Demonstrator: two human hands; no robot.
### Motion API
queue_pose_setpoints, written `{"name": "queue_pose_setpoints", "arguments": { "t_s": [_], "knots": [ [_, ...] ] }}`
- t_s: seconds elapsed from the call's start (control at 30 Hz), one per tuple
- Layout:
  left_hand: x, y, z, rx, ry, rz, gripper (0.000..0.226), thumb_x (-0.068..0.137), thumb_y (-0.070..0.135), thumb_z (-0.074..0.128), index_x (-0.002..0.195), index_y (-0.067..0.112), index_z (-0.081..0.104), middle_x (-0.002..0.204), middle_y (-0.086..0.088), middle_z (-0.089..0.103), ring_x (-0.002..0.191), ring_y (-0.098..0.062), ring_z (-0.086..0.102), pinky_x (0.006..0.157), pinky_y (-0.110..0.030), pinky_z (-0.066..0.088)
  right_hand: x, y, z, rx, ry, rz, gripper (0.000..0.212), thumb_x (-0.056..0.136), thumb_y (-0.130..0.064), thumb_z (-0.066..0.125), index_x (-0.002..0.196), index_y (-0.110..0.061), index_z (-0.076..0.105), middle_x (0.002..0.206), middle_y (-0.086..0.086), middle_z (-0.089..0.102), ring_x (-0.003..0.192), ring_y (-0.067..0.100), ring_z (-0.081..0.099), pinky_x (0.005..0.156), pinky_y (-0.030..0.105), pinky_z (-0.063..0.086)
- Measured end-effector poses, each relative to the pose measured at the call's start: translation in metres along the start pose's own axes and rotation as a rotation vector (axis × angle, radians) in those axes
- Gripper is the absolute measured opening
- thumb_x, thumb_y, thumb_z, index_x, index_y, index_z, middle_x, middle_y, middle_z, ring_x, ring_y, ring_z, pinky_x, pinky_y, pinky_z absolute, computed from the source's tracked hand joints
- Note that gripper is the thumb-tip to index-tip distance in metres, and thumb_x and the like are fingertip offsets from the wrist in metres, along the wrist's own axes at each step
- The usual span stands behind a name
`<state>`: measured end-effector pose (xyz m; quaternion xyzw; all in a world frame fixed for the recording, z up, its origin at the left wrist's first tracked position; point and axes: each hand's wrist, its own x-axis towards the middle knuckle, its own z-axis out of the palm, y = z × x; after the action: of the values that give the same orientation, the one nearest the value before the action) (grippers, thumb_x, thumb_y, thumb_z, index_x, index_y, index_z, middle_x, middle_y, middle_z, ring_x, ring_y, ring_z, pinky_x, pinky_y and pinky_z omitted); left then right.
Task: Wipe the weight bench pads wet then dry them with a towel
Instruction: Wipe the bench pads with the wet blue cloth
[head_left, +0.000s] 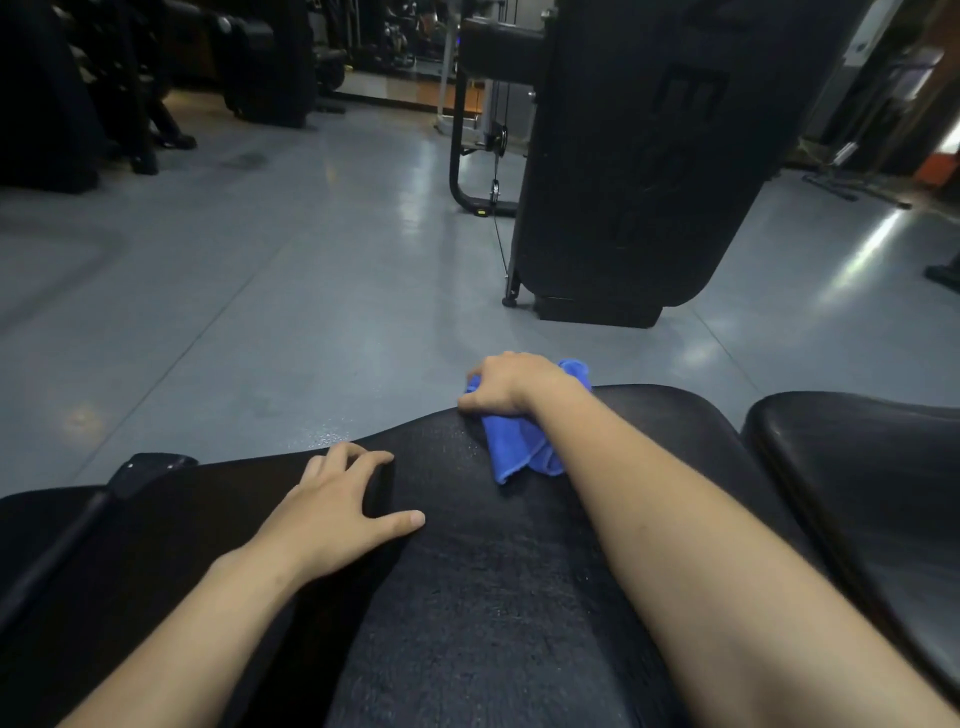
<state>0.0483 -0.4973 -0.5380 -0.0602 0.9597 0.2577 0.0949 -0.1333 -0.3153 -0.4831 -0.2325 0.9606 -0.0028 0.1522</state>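
at the far left i saw a darker pad section (171, 525) running off toward the frame edge. my left hand (332, 514) lay flat on it, fingers spread and straight, gripping nothing, the thumb reaching onto the middle bench pad (467, 597). that pad filled the centre, black and textured, with a dull sheen and fine droplets that i read as wet from wiping. at its far edge my right hand (506, 384) was clenched around a bunched blue cloth (519, 452), pressing it to the pad; a loose tail of the cloth trailed back along the surface toward me. i judged the cloth light, soft and limp, likely damp, best held as a wad under the palm so the tail did not drag. the pad looked firm but cushioned, and slick where wet. further right sat a separate glossy black pad (857, 467), apart from the middle one by a narrow gap. behind stood a black machine shroud (634, 156) on the grey floor (208, 312).
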Motion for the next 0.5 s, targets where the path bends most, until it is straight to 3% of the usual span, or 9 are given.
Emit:
{"name": "queue_pose_setpoints", "arguments": {
  "t_s": [0.2,0.3,0.5],
  "knots": [
    [-0.001,-0.017,-0.011,0.081,-0.028,-0.262,0.112,0.063,0.089,0.060,0.149,0.020,0.035,0.139,0.001,0.033,0.135,-0.022,0.031,0.105,-0.040,0.042,0.033,-0.090,0.025,0.039,-0.093,-0.151,0.031,0.084,-0.048,0.055,0.105,-0.029,0.067,0.101,0.000,0.060,0.091,0.026,0.053,0.077,0.034,0.040],
    [-0.004,-0.028,-0.017,0.100,-0.037,-0.319,0.106,0.060,0.089,0.062,0.138,0.018,0.044,0.131,-0.001,0.035,0.131,-0.023,0.035,0.102,-0.039,0.044,0.046,-0.138,0.041,0.048,-0.179,-0.240,0.024,0.087,-0.048,0.055,0.091,-0.025,0.060,0.106,0.002,0.065,0.090,0.026,0.055,0.074,0.033,0.040],
    [-0.014,-0.069,-0.025,0.073,-0.065,-0.374,0.115,0.062,0.084,0.067,0.148,0.016,0.035,0.144,-0.003,0.029,0.137,-0.024,0.029,0.108,-0.039,0.040,0.061,-0.169,0.049,0.095,-0.242,-0.230,0.025,0.087,-0.047,0.057,0.085,-0.022,0.062,0.084,-0.002,0.060,0.084,0.023,0.058,0.066,0.032,0.039]
  ]
}}
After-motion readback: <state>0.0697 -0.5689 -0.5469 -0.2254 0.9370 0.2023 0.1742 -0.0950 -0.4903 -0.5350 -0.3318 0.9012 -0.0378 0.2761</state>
